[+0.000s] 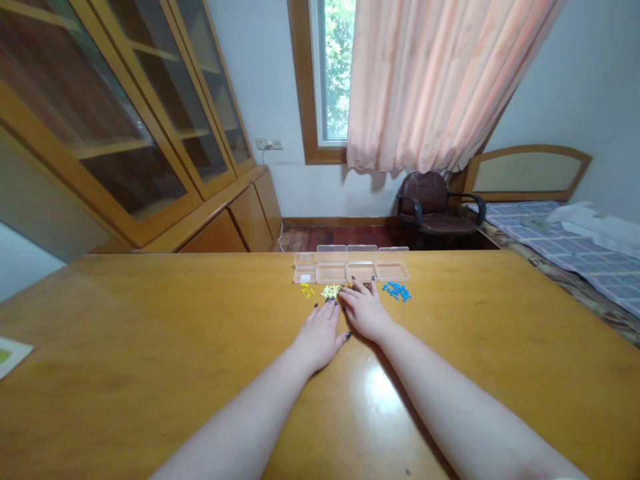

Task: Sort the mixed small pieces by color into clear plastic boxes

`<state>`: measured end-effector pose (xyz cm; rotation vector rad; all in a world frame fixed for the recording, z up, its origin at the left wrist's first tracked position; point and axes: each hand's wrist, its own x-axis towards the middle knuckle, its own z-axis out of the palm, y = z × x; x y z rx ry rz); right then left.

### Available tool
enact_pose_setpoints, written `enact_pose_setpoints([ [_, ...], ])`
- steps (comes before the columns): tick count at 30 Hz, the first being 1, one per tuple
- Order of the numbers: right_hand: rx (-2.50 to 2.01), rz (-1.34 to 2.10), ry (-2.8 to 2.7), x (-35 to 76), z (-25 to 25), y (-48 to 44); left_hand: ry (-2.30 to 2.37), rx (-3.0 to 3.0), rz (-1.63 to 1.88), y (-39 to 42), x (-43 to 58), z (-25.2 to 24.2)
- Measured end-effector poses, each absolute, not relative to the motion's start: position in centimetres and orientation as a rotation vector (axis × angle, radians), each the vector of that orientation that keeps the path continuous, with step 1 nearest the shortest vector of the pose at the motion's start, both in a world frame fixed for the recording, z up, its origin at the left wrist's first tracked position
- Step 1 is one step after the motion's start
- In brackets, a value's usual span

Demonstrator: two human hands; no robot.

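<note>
Lying in the smallest clear box (313, 280), a white label (305, 278) is too small to read. The left hand (321, 335) has its fingers extended and slightly parted, tips at the near edge of the pale yellow pieces (330, 291); the right hand (368, 312) spreads its fingers over the brown pieces (368, 287). Whether either grips anything cannot be told. Bright yellow pieces (307, 291) lie leftmost, blue pieces (398, 291) rightmost, on the table (200, 333).

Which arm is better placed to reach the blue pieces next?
Probably the right. The right grip is much nearer the blue pieces, which lie just to its right; the left grip rests by the pale pieces and would have to get past the right one.
</note>
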<state>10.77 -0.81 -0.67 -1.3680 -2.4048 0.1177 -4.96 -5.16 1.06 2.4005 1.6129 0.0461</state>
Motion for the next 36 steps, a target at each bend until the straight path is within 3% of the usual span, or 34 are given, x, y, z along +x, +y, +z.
enact_pose_setpoints([
  [12,-1.338,0.199,-2.445,10.8,-0.7,-0.8,1.644,2.409,0.219,-4.2,-6.4,1.8],
  [21,-1.347,0.259,-2.348,10.8,-0.2,-0.9,2.038,2.165,0.408,-0.1,-14.2,2.7],
  [30,-1.344,0.241,-2.340,10.8,-0.3,-0.9,2.012,2.220,0.239,0.3,-13.2,1.1],
  [36,-1.357,0.262,-2.345,10.8,-0.4,-0.8,2.085,2.139,0.367,0.3,-14.1,1.3],
])
